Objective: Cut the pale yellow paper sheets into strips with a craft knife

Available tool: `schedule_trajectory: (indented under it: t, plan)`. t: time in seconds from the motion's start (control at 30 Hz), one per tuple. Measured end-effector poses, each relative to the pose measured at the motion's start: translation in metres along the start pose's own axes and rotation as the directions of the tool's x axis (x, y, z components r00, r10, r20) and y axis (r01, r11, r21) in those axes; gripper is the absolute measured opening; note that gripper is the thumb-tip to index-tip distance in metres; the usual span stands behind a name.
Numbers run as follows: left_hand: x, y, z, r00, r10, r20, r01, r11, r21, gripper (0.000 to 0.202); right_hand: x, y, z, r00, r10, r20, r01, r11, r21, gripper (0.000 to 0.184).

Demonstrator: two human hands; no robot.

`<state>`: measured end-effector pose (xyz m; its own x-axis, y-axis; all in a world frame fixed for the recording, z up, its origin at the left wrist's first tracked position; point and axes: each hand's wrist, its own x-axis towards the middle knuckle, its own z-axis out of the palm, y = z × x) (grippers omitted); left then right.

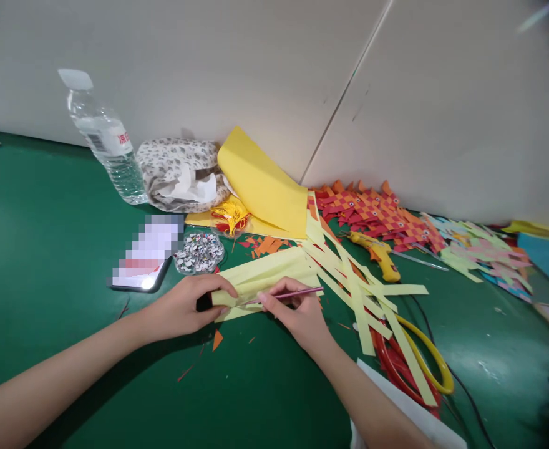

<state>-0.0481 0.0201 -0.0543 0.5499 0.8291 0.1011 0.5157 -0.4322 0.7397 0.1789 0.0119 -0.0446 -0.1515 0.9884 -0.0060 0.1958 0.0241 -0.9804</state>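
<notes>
My left hand (pixel 188 305) presses down the left end of a folded pale yellow paper piece (pixel 265 277) on the green table (pixel 68 262), fingers curled over its edge. My right hand (pixel 297 312) pinches a thin pink pencil (pixel 286 295) with its tip on the same paper. Several loose pale yellow strips (pixel 363 293) fan out to the right of the hands.
A phone (pixel 146 255) and a dish of googly eyes (pixel 199 251) lie just beyond my left hand. A water bottle (pixel 108 146), patterned pouch (pixel 178 171) and yellow sheet (pixel 262 184) stand by the wall. Glue gun (pixel 377 252), woven paper fish (pixel 377 212), and yellow-handled scissors (pixel 428 358) are right.
</notes>
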Motion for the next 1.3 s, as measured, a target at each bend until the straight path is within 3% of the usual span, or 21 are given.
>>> schedule_trajectory:
  t: [0.5,0.67,0.97,1.3]
  plan:
    - [-0.001,0.0,0.0,1.0,-0.015,0.017,0.015,1.0,-0.001,0.018,0.006,0.013,-0.02,0.996,0.012,-0.091,-0.002,0.993,0.114,0.03]
    - [-0.002,-0.001,0.0,1.0,-0.013,0.019,0.013,1.0,0.004,0.018,0.004,0.011,-0.016,0.994,-0.009,-0.107,0.023,0.992,0.127,0.029]
    - [0.0,0.0,0.0,1.0,0.004,0.005,-0.004,1.0,0.004,0.019,-0.003,0.0,0.001,1.0,-0.002,-0.014,0.002,1.0,0.011,0.022]
    - [-0.001,-0.001,0.0,1.0,-0.005,0.015,0.004,1.0,0.012,0.018,0.003,0.009,-0.012,0.998,0.018,-0.053,-0.015,0.998,0.067,0.026]
